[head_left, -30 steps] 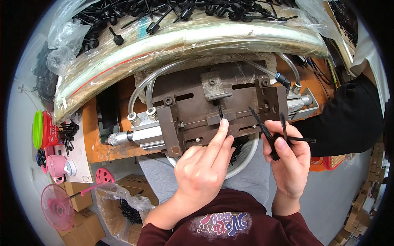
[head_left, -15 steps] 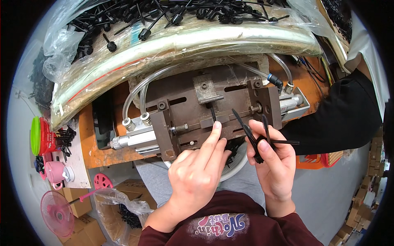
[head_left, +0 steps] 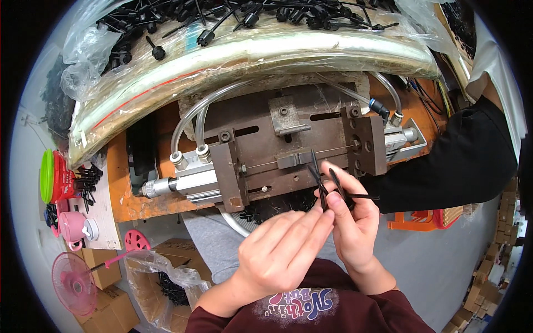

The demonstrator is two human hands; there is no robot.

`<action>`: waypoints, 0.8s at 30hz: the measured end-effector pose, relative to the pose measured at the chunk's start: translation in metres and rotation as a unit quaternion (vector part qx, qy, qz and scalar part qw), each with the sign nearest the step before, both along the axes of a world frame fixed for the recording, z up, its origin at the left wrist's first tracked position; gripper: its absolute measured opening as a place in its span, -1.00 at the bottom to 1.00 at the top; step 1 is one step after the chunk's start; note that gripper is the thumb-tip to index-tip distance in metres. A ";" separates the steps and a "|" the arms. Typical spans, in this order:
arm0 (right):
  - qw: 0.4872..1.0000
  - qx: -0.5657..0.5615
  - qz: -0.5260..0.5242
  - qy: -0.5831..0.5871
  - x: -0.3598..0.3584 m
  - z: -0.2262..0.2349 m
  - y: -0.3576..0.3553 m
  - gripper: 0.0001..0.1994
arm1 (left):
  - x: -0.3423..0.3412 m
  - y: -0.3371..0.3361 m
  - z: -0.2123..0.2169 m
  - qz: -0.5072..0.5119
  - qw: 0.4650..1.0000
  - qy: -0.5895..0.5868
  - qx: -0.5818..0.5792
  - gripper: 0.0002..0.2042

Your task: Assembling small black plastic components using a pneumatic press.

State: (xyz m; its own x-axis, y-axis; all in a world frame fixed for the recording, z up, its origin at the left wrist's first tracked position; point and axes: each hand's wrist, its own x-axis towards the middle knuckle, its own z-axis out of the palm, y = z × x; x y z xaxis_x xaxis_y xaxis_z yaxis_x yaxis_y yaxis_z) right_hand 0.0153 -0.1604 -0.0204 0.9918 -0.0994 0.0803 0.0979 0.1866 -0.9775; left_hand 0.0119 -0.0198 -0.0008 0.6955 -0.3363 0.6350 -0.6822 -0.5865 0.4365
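My right hand (head_left: 355, 227) is closed around several thin black plastic sticks (head_left: 335, 182) that fan out past its fingers. My left hand (head_left: 286, 250) has come against them, its thumb hidden; its fingertips appear to pinch the lower end of one black stick (head_left: 322, 194). Both hands are in front of a brown metal fixture (head_left: 316, 127). At the fixture's middle sits a small grey block (head_left: 295, 160), just beyond the fingertips, with a steel bracket (head_left: 284, 114) behind it.
Pneumatic cylinders (head_left: 197, 182) with clear hoses (head_left: 186, 119) flank the fixture. Black stick parts with toothed heads (head_left: 205, 38) lie heaped behind a plastic-wrapped edge (head_left: 250, 50). Below the fixture is a bin of black parts (head_left: 277, 206). Another person's dark-clothed limb (head_left: 449, 161) is at right.
My left hand has drawn back from the grey block to the sticks in my right hand. The stick under its finger has left the fixture, and the fixture's side rods have pulled back.
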 end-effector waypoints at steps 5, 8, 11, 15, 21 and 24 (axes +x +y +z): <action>0.992 0.115 0.005 0.048 0.001 0.004 0.001 -0.59 | -0.009 0.005 -0.003 -0.013 0.998 0.037 -0.040 -0.64; 0.983 0.160 0.024 0.085 0.000 0.009 -0.001 -0.60 | -0.013 0.010 0.003 -0.011 0.991 0.100 -0.083 -0.62; 0.974 0.189 0.049 0.116 -0.001 0.013 -0.002 -0.63 | -0.014 0.015 0.002 -0.025 0.971 0.178 -0.159 -0.67; 0.962 0.224 0.078 0.136 -0.005 0.018 -0.004 -0.69 | -0.014 0.023 0.007 -0.058 0.927 0.256 -0.268 -0.75; 0.955 0.237 0.113 0.137 -0.002 0.019 -0.008 -0.81 | -0.016 0.019 0.018 -0.046 0.739 0.429 -0.517 -0.67; 0.959 0.216 0.119 0.140 -0.001 0.018 -0.010 -0.82 | -0.015 0.024 -0.003 -0.084 0.758 0.392 -0.514 -0.60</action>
State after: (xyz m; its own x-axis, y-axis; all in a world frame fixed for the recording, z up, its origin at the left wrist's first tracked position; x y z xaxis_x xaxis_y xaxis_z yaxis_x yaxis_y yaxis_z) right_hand 0.0143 -0.1704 -0.0024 0.9672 0.1683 -0.1905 -0.2530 0.5643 -0.7858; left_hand -0.0030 0.0046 -0.0041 0.9971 -0.0686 0.0341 -0.0034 0.4057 0.9140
